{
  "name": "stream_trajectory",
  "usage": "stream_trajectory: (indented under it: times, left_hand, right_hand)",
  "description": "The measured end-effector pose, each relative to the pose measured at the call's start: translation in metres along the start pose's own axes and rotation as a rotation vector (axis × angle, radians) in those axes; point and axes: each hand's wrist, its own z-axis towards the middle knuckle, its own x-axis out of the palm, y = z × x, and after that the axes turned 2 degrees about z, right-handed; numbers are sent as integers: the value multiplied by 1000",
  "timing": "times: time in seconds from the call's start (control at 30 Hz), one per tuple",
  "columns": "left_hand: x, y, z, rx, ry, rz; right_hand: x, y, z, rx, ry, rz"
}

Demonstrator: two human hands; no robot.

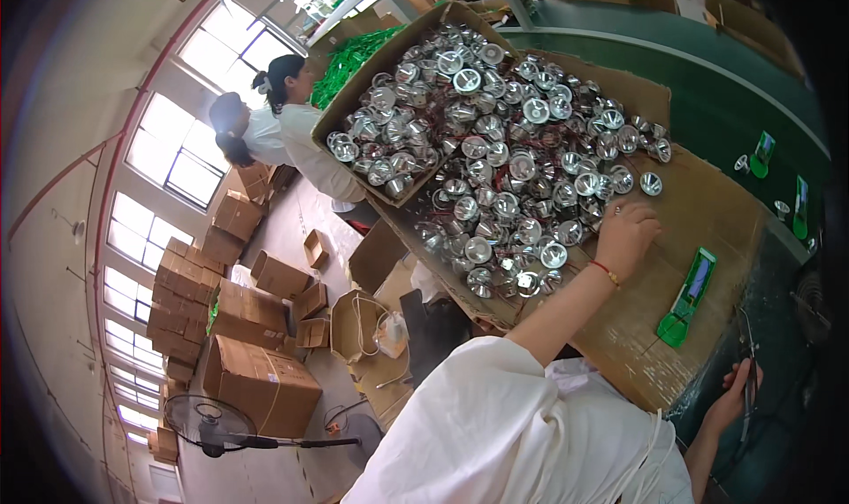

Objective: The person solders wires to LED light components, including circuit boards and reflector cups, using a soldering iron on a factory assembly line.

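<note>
Left hand [626, 232]: lies at about 3 o'clock of the frame centre, fingers curled downward onto the flat cardboard sheet [707, 212], fingertips at the edge of the heap of silver reflector cups [513, 177]. Whether a cup is pinched under the fingers cannot be told. A thin red band sits on the wrist.

Right hand [736, 396]: at about 4 o'clock, low and near the frame edge, closed around a slim dark tool [750, 389] that stands roughly upright; the tool's kind cannot be made out.

The two hands are well apart.

Silver reflector cups: many small shiny cone-shaped pieces with dark wires, piled loosely across the cardboard from 12 to 2 o'clock. A further batch fills an open cardboard box [371, 80] tilted at 12 o'clock, touching the main heap.

Green flat part [690, 296]: rectangular, with a pale window, lying on the cardboard at 4 o'clock from the left hand, near but apart from it. Similar green pieces [762, 155] rest on the dark green conveyor surface [707, 88] at 2 o'clock.

Surroundings: two other people in white tops [274, 124] at 10 o'clock; stacked brown cartons [256, 385] and a floor fan [212, 424] at 8 o'clock; boxes of green parts [354, 57] at 11 o'clock.
</note>
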Motion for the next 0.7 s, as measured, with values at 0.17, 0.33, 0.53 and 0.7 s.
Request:
stream_trajectory:
  times: [0.17, 0.33, 0.53, 0.7]
  left_hand:
    - [-26, -42, -19, -397, 121, -737]
    - [-23, -56, -52, -607, 381, -931]
    - [-26, -59, -56, -671, 413, -614]
    - [2, -54, -66, -568, 383, -652]
  right_hand:
    - [-11, 0, -3, -36, -21, -16]
    - [-19, 18, -21, -78, -48, -179]
    - [11, 43, -37, -226, 169, -90]
    - [22, 64, -49, -293, 350, -101]
